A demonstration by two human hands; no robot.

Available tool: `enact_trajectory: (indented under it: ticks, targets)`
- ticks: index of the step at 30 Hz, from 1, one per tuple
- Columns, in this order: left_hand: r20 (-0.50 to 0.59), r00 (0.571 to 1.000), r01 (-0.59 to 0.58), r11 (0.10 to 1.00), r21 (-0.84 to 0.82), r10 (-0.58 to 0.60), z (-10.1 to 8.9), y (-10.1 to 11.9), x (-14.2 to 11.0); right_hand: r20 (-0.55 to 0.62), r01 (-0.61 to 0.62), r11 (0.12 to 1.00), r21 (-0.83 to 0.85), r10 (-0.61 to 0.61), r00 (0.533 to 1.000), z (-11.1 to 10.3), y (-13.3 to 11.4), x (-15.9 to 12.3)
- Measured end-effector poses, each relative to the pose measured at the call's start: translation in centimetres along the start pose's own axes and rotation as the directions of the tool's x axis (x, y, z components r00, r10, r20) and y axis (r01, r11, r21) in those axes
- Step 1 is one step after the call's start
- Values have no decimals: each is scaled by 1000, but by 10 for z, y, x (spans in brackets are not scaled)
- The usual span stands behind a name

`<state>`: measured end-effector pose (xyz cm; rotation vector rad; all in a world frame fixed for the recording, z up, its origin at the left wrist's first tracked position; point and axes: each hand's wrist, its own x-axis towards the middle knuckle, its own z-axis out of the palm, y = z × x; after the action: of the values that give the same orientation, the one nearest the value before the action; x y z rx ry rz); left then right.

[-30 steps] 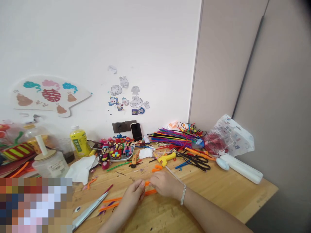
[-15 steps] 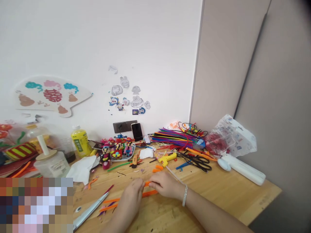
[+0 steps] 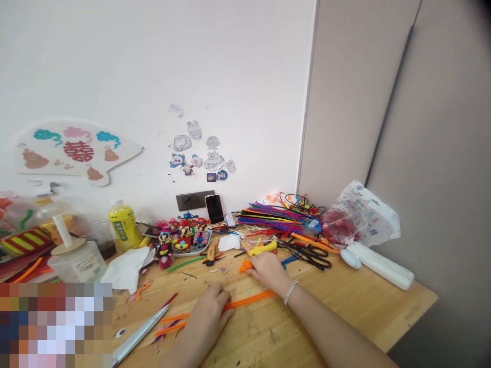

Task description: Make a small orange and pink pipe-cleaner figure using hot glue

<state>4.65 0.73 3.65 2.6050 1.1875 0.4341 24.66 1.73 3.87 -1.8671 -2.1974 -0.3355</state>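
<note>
My left hand (image 3: pixel 210 309) hovers or rests over long orange pipe cleaners (image 3: pixel 255 297), its fingers loosely curled and the thumb apart; I cannot tell whether it touches them. Farther ahead, my right hand (image 3: pixel 270 272), with a sparkling bracelet at the wrist, has its thumb and fingertips closed at a small bunch of short orange pipe cleaner pieces (image 3: pixel 245 266). A yellow glue gun (image 3: pixel 262 249) lies just beyond those fingers. Scissors (image 3: pixel 143 332) lie left of my left hand, near a googly eye (image 3: pixel 120 333).
Several small pipe cleaner figures (image 3: pixel 184 238) stand on a tray by the wall. Behind are a phone (image 3: pixel 214 209), a yellow bottle (image 3: pixel 125 226) and a heap of coloured pipe cleaners (image 3: pixel 274 219). Black-handled scissors (image 3: pixel 316 255) and a white device (image 3: pixel 385 266) lie to the right.
My hands were together on a short orange piece. My right hand has moved forward to the small orange bunch, while my left hand has loosened and stayed near the long pipe cleaners.
</note>
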Motion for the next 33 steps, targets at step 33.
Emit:
enact_trajectory:
  ticks: [33]
  targets:
    - [-328,917,-79,909,408,227,-3,-22,2,13,196,980,19,-197,980,-32,-3,-12]
